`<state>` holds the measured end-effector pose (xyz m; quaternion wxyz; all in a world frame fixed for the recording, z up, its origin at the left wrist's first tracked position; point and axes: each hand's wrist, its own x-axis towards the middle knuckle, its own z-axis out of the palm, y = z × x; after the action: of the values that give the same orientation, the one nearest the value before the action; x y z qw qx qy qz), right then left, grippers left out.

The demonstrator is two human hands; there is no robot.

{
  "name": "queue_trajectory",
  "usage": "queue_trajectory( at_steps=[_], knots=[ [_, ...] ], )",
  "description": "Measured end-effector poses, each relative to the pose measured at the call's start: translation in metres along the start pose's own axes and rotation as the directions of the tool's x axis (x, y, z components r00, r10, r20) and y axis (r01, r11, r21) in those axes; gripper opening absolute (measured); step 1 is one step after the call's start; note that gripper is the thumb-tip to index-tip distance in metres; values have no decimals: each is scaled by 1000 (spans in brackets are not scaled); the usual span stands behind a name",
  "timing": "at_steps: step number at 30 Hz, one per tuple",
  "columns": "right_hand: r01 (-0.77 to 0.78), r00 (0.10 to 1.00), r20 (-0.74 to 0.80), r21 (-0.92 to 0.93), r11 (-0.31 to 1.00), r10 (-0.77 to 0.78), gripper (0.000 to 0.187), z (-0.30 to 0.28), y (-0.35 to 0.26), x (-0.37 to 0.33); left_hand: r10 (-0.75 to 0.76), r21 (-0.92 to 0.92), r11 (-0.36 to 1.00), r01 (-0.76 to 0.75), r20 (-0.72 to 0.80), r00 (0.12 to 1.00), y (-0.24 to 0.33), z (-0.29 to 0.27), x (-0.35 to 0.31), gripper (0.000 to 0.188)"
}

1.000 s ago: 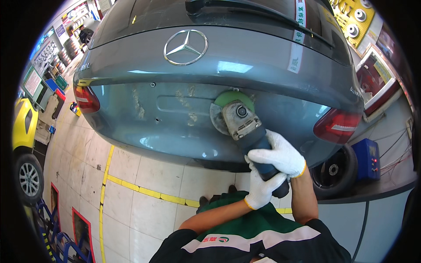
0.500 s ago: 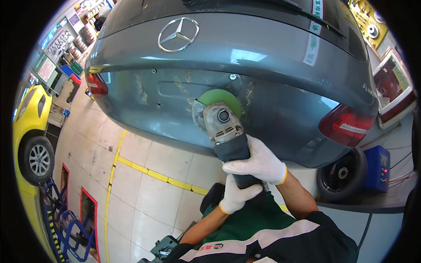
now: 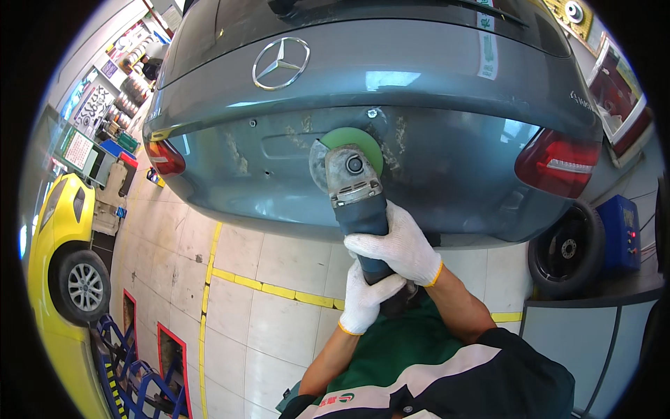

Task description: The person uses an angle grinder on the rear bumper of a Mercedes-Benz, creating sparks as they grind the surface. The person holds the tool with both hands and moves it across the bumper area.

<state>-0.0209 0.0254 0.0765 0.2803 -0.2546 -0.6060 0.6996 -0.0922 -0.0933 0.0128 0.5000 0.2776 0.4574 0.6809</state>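
Had the white-gloved right hand (image 3: 401, 248) wrapped around an angle grinder (image 3: 359, 209), the left hand (image 3: 366, 300) clasped around it lower down. Held the green disc (image 3: 357, 142) at the grey car tailgate (image 3: 453, 160), between beige residue streaks (image 3: 400, 133), below and right of a chrome emblem (image 3: 281, 64); could not tell contact from a gap.

Tailgate (image 3: 447, 160) blocks fwd; grinder (image 3: 359, 209) fills gap btwn it & hands. Disc (image 3: 352, 137) v. close to panel, contact n/c from here. L hand (image 3: 366, 297): open flr (image 3: 279, 328) on L, out to blue frame (image 3: 146, 380). R hand (image 3: 401, 244): some room on R, then wheel (image 3: 569, 248), blue box (image 3: 618, 237), cab. (image 3: 569, 342). Torso (image 3: 447, 377) limits pullback.
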Motion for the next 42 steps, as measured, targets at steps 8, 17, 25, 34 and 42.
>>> queue_trajectory(
  at_steps=[8,17,25,34,42],
  knots=[
    [82,997,-14,153,985,-81,34,12,7,13,-67,91,994,63,34,997,25,-16,8,36],
    [49,999,11,230,972,-53,31,3,2,17,-21,138,990,19,18,1000,21,-11,17,34],
    [56,997,43,243,968,-68,27,-4,-2,22,-12,51,999,10,34,999,24,1,21,33],
    [33,998,39,206,978,-42,28,-10,-6,22,2,34,999,-2,15,1000,16,6,23,30],
    [-42,992,114,-62,997,49,50,-31,-23,-3,-9,-173,984,36,153,988,10,33,3,25]
  ],
)
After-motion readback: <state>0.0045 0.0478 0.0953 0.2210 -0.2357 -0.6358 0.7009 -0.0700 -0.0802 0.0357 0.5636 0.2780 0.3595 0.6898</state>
